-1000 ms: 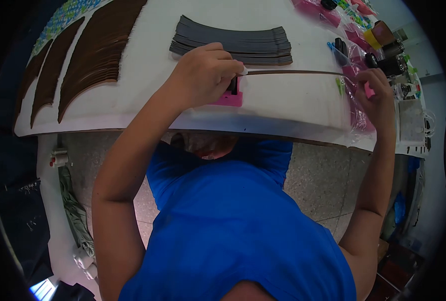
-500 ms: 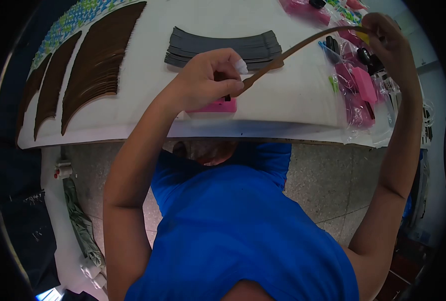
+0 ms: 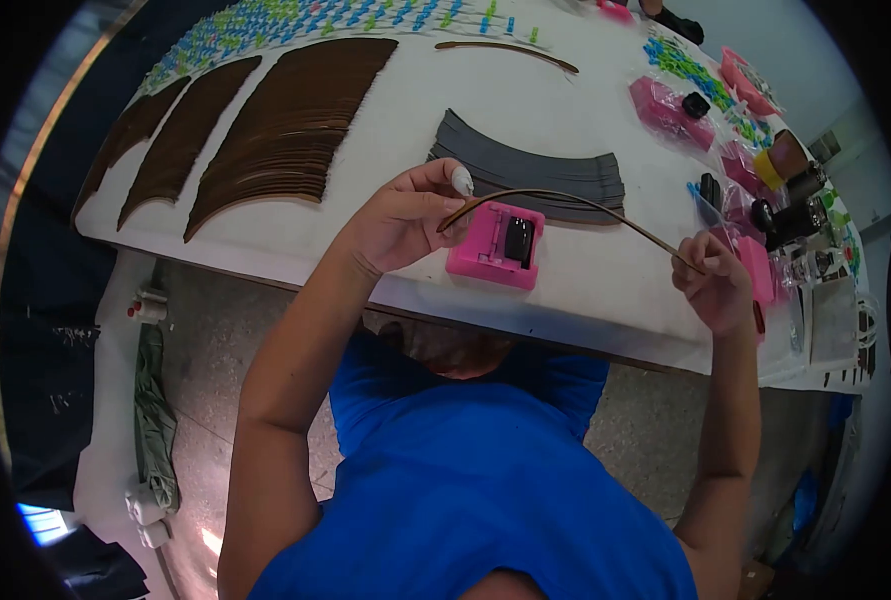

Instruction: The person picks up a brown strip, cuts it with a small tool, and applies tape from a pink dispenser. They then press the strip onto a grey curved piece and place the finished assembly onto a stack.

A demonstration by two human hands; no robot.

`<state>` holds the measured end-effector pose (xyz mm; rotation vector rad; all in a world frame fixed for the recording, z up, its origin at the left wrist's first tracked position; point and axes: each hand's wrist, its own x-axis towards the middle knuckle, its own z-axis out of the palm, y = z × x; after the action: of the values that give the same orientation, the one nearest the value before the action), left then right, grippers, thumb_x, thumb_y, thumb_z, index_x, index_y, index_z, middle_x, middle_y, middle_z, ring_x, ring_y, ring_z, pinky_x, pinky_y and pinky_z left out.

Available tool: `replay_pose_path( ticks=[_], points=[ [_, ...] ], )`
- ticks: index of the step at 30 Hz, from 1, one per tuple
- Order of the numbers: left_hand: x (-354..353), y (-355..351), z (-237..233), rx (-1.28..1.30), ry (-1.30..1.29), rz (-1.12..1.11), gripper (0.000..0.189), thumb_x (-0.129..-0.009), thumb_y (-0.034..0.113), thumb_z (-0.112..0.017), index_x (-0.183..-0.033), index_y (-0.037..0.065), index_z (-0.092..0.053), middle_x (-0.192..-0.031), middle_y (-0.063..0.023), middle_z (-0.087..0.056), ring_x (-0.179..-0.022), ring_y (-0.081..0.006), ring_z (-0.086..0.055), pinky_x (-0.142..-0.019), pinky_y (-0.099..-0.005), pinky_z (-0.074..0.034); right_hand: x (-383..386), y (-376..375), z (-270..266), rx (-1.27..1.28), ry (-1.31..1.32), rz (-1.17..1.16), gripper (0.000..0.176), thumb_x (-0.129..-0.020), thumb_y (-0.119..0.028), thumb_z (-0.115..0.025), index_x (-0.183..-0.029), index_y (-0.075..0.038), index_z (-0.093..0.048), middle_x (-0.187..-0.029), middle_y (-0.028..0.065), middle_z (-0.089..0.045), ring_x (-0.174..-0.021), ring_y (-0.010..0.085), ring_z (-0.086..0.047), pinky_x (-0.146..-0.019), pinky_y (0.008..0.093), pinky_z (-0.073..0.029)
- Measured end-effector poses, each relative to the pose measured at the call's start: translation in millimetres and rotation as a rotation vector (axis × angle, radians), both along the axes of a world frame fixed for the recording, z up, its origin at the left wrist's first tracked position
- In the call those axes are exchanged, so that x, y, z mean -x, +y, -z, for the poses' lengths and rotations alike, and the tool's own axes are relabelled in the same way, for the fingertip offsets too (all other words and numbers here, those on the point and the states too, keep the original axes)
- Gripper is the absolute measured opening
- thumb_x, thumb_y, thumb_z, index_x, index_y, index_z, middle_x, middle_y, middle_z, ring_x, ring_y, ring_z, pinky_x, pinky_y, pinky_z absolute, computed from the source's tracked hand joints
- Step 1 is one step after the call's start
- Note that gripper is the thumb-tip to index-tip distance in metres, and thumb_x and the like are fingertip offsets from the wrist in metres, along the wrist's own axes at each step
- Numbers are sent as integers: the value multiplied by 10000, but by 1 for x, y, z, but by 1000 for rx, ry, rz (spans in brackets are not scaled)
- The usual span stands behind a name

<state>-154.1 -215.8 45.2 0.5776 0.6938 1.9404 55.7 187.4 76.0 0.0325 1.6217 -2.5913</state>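
A thin, narrow brown strip (image 3: 555, 194) bows upward between my two hands. My left hand (image 3: 405, 220) pinches its left end; a white cover wraps one fingertip. My right hand (image 3: 715, 283) holds the other end between closed fingers, over the right side of the table. Just right of my left hand, below the strip, sits a pink device (image 3: 473, 258) with a glossy black part in its middle. Behind the strip lies a stack of dark grey curved strips (image 3: 525, 165), partly crossed by it.
Three rows of brown curved strips (image 3: 290, 110) lie on the left of the white table (image 3: 395, 110). A single brown strip (image 3: 505, 50) rests near the back. Blue and green small pieces (image 3: 295, 25) cover the far edge. Pink items in clear bags (image 3: 670, 110) crowd the right.
My right hand has come down and inward, with the strip's end still in its fingers. My left hand keeps its pinch. The view has shifted, showing more of the pink device and the table's back.
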Motion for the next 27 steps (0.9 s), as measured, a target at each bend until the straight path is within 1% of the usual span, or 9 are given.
replay_pose_path(
  ticks=[1,3,7,9,11,12,16,23,27],
  points=[
    [2,-2,2,-3,6,-14,151,-971,-3,-620,-1091,89,-625,-946,-55,-687,-805,-132,-630,-731,-279,-488,0,-8,4,-3,6,-14,141,-840,-165,-616,-914,-64,-551,-887,32,-495,-799,151,-455,-710,279,-383],
    [7,-6,5,-60,29,7,158,-965,26,-622,-1112,86,-631,-936,-82,-676,-815,-140,-579,-723,-299,-428,2,-22,9,366,88,8,234,-889,-210,-624,-1050,-44,-595,-948,39,-506,-881,172,-480,-748,291,-397],
    [14,-7,9,-77,10,-23,201,-971,27,-617,-1159,93,-647,-962,-90,-685,-790,-147,-558,-731,-305,-429,15,-46,14,457,267,23,316,-916,-174,-618,-1201,-37,-622,-1032,46,-530,-997,197,-509,-832,315,-446],
    [19,-9,9,-84,-23,-122,259,-979,25,-608,-1221,105,-657,-1007,-103,-697,-791,-149,-552,-733,-308,-429,28,-49,16,415,335,142,364,-925,-69,-615,-1288,-47,-627,-1120,60,-570,-1048,209,-543,-903,338,-485],
    [31,-9,8,-110,18,-82,293,-982,29,-607,-1257,116,-660,-1056,-120,-703,-807,-151,-557,-732,-301,-425,47,-40,23,421,379,160,378,-921,24,-613,-1290,-56,-636,-1167,68,-607,-1057,215,-573,-943,351,-505],
    [34,-8,7,-116,20,-108,285,-978,13,-613,-1242,108,-661,-1041,-104,-692,-823,-160,-562,-754,-307,-445,55,-43,20,360,378,264,327,-947,34,-615,-1260,-52,-646,-1135,72,-643,-991,185,-620,-890,332,-543],
    [57,2,4,-134,-34,-196,263,-978,-16,-603,-1209,98,-655,-1047,-109,-677,-864,-173,-571,-775,-317,-477,92,-33,24,261,359,374,216,-990,0,-618,-1192,-69,-651,-1054,60,-664,-922,164,-641,-812,300,-557],
    [123,49,10,-260,-193,-382,185,-1018,-39,-509,-1145,65,-594,-1051,-146,-649,-881,-194,-602,-791,-353,-530,164,-8,21,128,253,500,130,-962,-47,-706,-1077,-78,-654,-955,35,-709,-826,102,-674,-764,292,-583],
    [167,80,14,-27,-241,-695,240,-1028,-55,-468,-1240,48,-512,-1102,-179,-641,-969,-239,-664,-881,-393,-583,212,10,31,-41,179,508,122,-956,-83,-718,-1054,-84,-645,-970,37,-714,-841,110,-674,-764,287,-573]
  ],
)
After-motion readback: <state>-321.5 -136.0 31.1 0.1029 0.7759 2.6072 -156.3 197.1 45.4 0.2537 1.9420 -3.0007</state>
